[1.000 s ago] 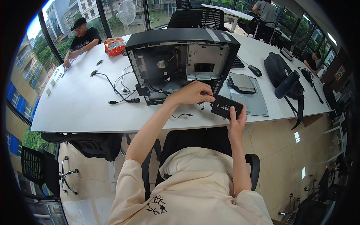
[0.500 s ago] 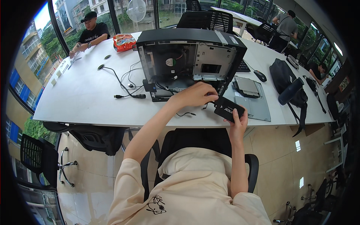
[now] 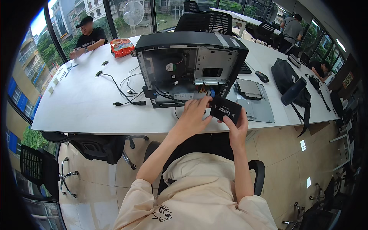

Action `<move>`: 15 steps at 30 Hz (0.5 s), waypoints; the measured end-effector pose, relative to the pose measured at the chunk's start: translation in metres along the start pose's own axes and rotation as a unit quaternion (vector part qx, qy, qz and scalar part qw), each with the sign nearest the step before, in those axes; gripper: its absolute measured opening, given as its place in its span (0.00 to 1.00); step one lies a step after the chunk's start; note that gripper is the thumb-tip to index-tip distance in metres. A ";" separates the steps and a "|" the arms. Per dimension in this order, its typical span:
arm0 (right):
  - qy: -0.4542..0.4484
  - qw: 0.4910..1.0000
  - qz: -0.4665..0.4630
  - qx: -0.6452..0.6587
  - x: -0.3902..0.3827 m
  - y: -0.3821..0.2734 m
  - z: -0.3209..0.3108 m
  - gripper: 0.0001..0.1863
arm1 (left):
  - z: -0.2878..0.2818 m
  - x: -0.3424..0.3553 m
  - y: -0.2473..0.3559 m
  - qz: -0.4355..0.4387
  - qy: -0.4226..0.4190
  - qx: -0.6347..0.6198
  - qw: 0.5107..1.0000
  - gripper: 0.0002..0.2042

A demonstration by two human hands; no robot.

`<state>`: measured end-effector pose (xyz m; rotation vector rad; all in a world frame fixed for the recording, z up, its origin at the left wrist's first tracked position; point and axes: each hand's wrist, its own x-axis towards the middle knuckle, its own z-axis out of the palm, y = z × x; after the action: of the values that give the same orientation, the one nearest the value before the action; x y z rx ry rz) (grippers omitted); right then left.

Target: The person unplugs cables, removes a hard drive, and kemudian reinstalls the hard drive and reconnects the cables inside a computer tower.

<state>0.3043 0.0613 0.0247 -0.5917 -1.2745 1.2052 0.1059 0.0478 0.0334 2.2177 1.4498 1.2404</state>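
From my remote post I count one black drive (image 3: 225, 109), one opened computer case (image 3: 188, 41), one mouse (image 3: 262, 77), one keyboard (image 3: 245, 69) partly hidden by the case, one dark bottle (image 3: 294, 91), one black bag (image 3: 285, 74), one red packet (image 3: 122, 48), two small pale blocks (image 3: 56, 81). Three other people in view: one seated at left, two toward the right.

Drive is held in front of the case's lower right corner. Right hand (image 3: 238, 131) grips it, thumb on the printed face. Left hand (image 3: 193, 117): thumb spread well away from the fingers, fingertips at the drive's left side; I cannot tell whether they touch it or pinch anything.

Against half a second ago: left hand lower and turned, now baring orange and blue cables (image 3: 212, 92) inside the case; drive tilted differently.

Surface: white table (image 3: 80, 103), a grey metal panel (image 3: 264, 112) lying right of the case. Room: shiny pale floor tiles (image 3: 278, 161), tall windows, one white fan (image 3: 133, 15) near the glass.
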 end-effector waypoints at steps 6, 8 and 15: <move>-0.065 0.994 -0.048 -0.067 0.015 0.007 0.026 0.35 | -0.006 0.002 -0.004 -0.032 0.067 -0.019 0.997 0.35; -0.124 0.979 -0.087 -0.136 0.022 0.001 0.040 0.34 | -0.019 0.005 -0.010 -0.026 0.063 -0.098 0.993 0.36; -0.240 0.937 -0.122 -0.225 0.037 0.008 0.043 0.27 | -0.057 -0.011 -0.032 -0.038 0.044 -0.212 0.976 0.30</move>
<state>0.2568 0.0858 0.0437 -0.4535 -2.0077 0.8734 0.0409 0.0399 0.0451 1.8299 1.1499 1.4766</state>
